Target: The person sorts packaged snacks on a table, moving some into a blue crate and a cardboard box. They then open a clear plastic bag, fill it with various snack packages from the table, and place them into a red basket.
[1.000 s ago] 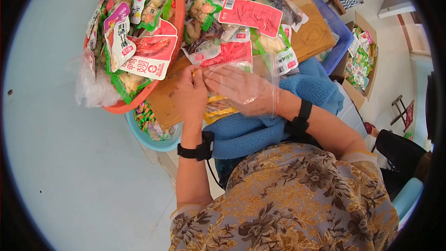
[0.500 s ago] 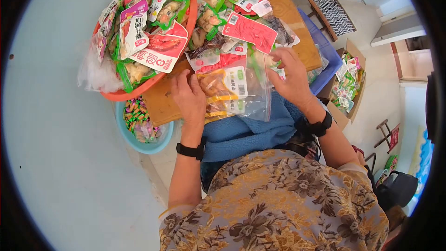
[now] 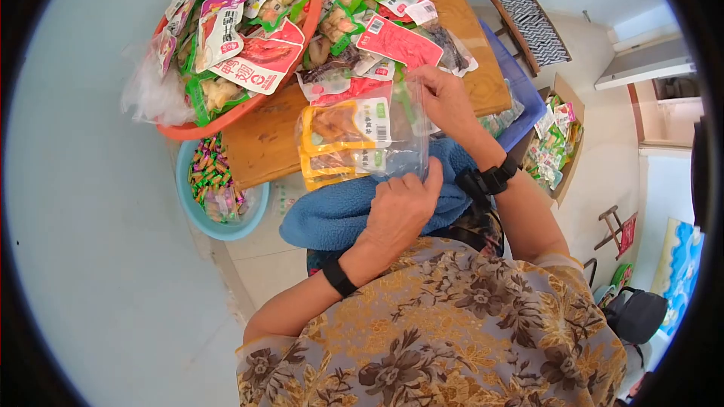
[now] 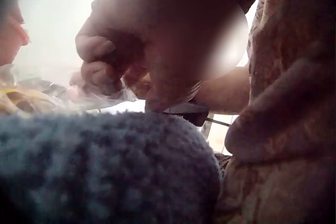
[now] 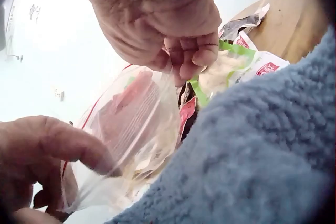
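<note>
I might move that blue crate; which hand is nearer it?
Right. The right hand is across the edge of the table from the blue crate; the left hand is farther back, nearer the floral shirt.

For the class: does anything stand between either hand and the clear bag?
Nothing visible does. The right hand pinches the far end of the mouth of the clear bag, and the left hand holds the near end. The blue fleece lies below, not between.
</note>
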Demonstrator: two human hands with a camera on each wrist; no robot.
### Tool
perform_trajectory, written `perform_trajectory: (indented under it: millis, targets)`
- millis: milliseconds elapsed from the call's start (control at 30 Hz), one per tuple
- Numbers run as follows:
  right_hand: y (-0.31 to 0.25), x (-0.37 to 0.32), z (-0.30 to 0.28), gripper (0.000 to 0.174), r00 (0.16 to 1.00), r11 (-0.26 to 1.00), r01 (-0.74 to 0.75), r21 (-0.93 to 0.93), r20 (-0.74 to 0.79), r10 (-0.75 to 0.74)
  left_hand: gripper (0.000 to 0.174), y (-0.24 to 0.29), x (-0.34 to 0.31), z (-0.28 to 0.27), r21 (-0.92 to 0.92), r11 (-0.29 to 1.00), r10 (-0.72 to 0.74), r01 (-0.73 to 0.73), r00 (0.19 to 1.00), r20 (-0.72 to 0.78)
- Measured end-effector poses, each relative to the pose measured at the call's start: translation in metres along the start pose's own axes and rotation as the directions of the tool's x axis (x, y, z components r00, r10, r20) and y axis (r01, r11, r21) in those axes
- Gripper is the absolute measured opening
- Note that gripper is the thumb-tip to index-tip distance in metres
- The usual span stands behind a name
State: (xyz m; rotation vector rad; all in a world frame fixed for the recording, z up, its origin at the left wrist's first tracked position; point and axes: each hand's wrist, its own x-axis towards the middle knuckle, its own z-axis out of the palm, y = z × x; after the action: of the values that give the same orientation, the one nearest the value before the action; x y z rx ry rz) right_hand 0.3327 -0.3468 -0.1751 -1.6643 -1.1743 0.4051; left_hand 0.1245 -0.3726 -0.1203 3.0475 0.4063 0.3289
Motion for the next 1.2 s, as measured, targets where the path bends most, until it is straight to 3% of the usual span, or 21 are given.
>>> perform_trajectory:
  millis: [67,200,267,333,367,433,567,633,767,800,833,867,967,1033,1167,1200]
  targets:
    - [0.002,0.001,0.003,0.011,0.996,0.999,0.049,0.020,-0.070,-0.047,0.032,0.006,0.003,0.003,0.129,0.984,-0.133,0.122,0.987,0.087]
    - [-0.015,0.002,-0.005,0.020,0.995,0.994,-0.099,0.046,0.011,0.099,0.019,0.007,-0.001,-0.003,0.279,0.943,-0.217,0.183,0.971,0.097]
    - [-0.026,0.002,-0.011,0.024,0.986,0.987,-0.149,0.057,0.078,0.145,0.012,0.001,-0.010,-0.013,0.226,0.961,-0.179,0.159,0.981,0.070]
    - [-0.042,0.002,-0.019,0.029,0.938,0.918,-0.335,0.212,0.171,0.302,0.011,-0.007,-0.016,-0.028,0.179,0.973,-0.150,0.144,0.988,0.019]
    - [-0.049,0.003,-0.024,0.029,0.939,0.921,-0.328,0.211,0.176,0.294,0.011,-0.011,-0.019,-0.036,0.131,0.984,-0.116,0.118,0.993,-0.025]
    - [-0.060,0.006,-0.035,0.030,0.872,0.816,-0.474,0.331,0.305,0.383,0.011,-0.021,-0.024,-0.052,0.056,0.992,-0.106,0.111,0.991,-0.076]
    - [-0.083,0.005,-0.054,0.028,0.864,0.803,-0.459,0.380,0.402,0.304,0.012,-0.040,-0.033,-0.091,-0.155,0.984,-0.127,0.090,0.961,-0.245]
    - [-0.115,0.001,-0.061,0.024,0.860,0.833,-0.407,0.374,0.464,0.212,0.014,-0.051,-0.040,-0.114,-0.166,0.982,-0.131,0.087,0.951,-0.279]
    - [-0.162,-0.005,-0.063,0.021,0.898,0.865,-0.348,0.361,0.394,0.197,0.022,-0.075,-0.054,-0.155,-0.150,0.987,-0.112,0.055,0.908,-0.403]
    - [-0.165,-0.006,-0.064,0.019,0.952,0.970,-0.077,0.231,0.306,0.003,0.022,-0.077,-0.057,-0.163,-0.151,0.987,-0.108,0.051,0.909,-0.402]
    - [-0.169,-0.008,-0.065,0.018,0.946,0.978,0.196,0.070,0.250,-0.207,0.019,-0.077,-0.059,-0.170,-0.212,0.969,-0.205,0.126,0.887,-0.414]
    - [-0.176,-0.009,-0.067,0.018,0.948,0.979,0.192,0.069,0.244,-0.204,0.017,-0.078,-0.061,-0.176,-0.273,0.942,-0.300,0.196,0.856,-0.420]
    - [-0.189,-0.015,-0.071,0.015,0.942,0.962,0.274,-0.009,0.203,-0.267,0.017,-0.081,-0.066,-0.190,-0.335,0.911,-0.360,0.242,0.862,-0.357]
    - [-0.186,-0.016,-0.075,0.010,0.918,0.942,0.328,0.072,0.211,-0.336,0.018,-0.084,-0.071,-0.188,-0.383,0.895,-0.369,0.230,0.864,-0.343]
    - [-0.176,-0.026,-0.068,0.004,0.911,0.917,0.299,0.263,0.207,-0.357,0.017,-0.086,-0.075,-0.183,-0.544,0.805,-0.418,0.237,0.877,-0.238]
    - [-0.176,-0.032,-0.066,0.003,0.941,0.919,0.167,0.356,0.220,-0.256,0.017,-0.086,-0.077,-0.181,-0.546,0.804,-0.417,0.237,0.879,-0.233]
